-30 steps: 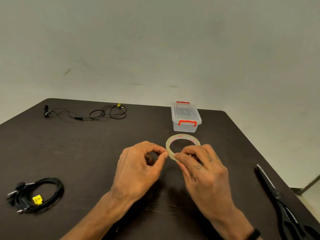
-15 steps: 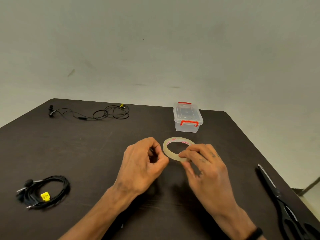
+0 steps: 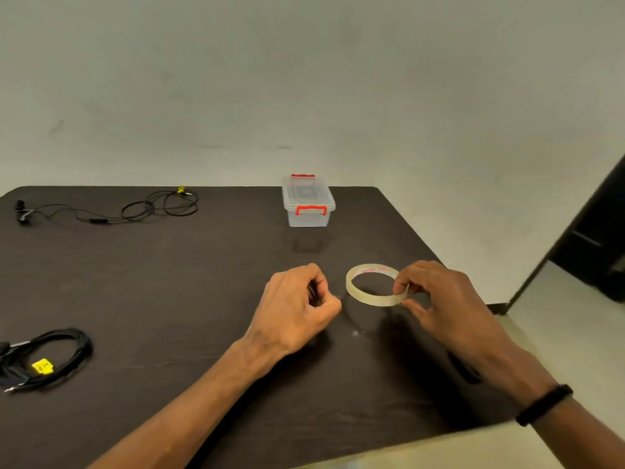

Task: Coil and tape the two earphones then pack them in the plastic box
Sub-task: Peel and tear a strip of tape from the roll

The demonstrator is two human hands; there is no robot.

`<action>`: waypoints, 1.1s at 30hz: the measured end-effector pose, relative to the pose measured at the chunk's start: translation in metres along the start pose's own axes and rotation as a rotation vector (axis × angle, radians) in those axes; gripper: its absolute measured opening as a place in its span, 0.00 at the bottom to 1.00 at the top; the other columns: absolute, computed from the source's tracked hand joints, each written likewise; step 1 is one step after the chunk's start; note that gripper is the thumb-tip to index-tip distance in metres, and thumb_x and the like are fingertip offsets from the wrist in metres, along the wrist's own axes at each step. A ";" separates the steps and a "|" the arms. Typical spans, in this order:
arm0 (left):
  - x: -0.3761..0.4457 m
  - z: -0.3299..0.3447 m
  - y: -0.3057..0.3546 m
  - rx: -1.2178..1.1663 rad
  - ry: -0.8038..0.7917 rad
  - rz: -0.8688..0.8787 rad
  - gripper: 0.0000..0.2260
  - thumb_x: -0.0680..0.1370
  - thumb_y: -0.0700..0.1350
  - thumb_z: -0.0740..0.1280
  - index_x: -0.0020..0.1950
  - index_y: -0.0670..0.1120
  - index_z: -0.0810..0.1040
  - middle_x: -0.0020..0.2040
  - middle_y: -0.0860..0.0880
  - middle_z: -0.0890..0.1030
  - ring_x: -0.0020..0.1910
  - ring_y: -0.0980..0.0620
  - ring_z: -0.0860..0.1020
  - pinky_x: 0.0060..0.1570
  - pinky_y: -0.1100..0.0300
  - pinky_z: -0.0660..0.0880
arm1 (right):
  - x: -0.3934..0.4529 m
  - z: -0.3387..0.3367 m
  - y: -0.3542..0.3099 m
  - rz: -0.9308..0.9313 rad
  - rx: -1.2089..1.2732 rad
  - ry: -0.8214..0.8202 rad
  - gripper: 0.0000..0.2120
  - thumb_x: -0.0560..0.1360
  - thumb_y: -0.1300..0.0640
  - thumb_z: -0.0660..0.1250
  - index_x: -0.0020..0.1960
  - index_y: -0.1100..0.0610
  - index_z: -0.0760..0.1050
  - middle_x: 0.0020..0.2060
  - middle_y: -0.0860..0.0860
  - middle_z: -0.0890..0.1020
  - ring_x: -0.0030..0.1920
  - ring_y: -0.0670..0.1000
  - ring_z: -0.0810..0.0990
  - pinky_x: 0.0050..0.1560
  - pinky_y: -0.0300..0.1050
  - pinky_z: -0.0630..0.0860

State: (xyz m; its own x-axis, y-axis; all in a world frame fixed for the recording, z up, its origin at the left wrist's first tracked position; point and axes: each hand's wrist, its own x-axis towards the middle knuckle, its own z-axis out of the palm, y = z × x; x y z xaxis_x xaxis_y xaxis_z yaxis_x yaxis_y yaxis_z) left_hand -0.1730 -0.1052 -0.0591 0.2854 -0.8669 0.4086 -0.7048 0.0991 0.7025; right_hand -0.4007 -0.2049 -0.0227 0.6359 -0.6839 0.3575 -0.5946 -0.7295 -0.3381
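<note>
At centre frame, the right hand (image 3: 443,299) pinches a clear sticky-tape ring (image 3: 373,284) above the dark worktop (image 3: 169,282); the left hand (image 3: 297,306) is curled, apparently pinching the tape's free end.

A dark brown, wood-grain rectangular table (image 3: 169,282) fills the lower part of the view, its far edge meeting a plain, pale grey-green wall (image 3: 304,79). Past the table's right edge lies a pale, cream-coloured floor (image 3: 558,333). A dark, black piece of furniture (image 3: 602,238) stands on that floor, well to the right of the table and partly cut off by the frame.
</note>
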 end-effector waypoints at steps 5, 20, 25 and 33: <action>0.001 0.011 0.006 0.116 -0.108 0.039 0.05 0.72 0.48 0.70 0.38 0.53 0.76 0.30 0.56 0.80 0.31 0.57 0.79 0.42 0.54 0.81 | -0.010 -0.012 0.011 0.022 -0.056 -0.145 0.14 0.74 0.67 0.75 0.53 0.52 0.84 0.49 0.42 0.84 0.49 0.43 0.81 0.62 0.49 0.79; -0.002 0.012 0.002 0.174 -0.152 0.092 0.07 0.74 0.46 0.71 0.39 0.52 0.75 0.39 0.56 0.77 0.36 0.55 0.76 0.41 0.63 0.74 | -0.070 -0.049 0.018 0.658 -0.370 -0.216 0.22 0.72 0.33 0.74 0.39 0.52 0.84 0.34 0.48 0.83 0.37 0.50 0.82 0.38 0.48 0.81; -0.003 0.011 0.001 0.161 -0.151 0.080 0.06 0.75 0.46 0.71 0.40 0.51 0.75 0.39 0.55 0.77 0.37 0.55 0.76 0.41 0.61 0.76 | -0.049 -0.054 0.015 0.726 -0.292 -0.325 0.22 0.67 0.38 0.80 0.40 0.57 0.80 0.33 0.51 0.82 0.36 0.52 0.81 0.34 0.44 0.73; -0.004 0.010 0.001 0.137 -0.158 0.070 0.06 0.75 0.46 0.71 0.40 0.50 0.75 0.40 0.54 0.78 0.37 0.54 0.76 0.42 0.58 0.78 | -0.050 -0.089 0.022 0.649 -0.118 -0.201 0.12 0.71 0.51 0.79 0.35 0.57 0.82 0.31 0.50 0.83 0.37 0.58 0.83 0.35 0.47 0.73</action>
State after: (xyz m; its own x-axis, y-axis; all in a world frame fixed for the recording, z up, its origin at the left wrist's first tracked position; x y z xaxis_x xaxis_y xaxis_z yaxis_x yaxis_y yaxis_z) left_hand -0.1808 -0.1068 -0.0659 0.1353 -0.9270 0.3497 -0.8042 0.1034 0.5853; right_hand -0.4890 -0.1868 0.0291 0.2048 -0.9771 -0.0574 -0.9282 -0.1752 -0.3283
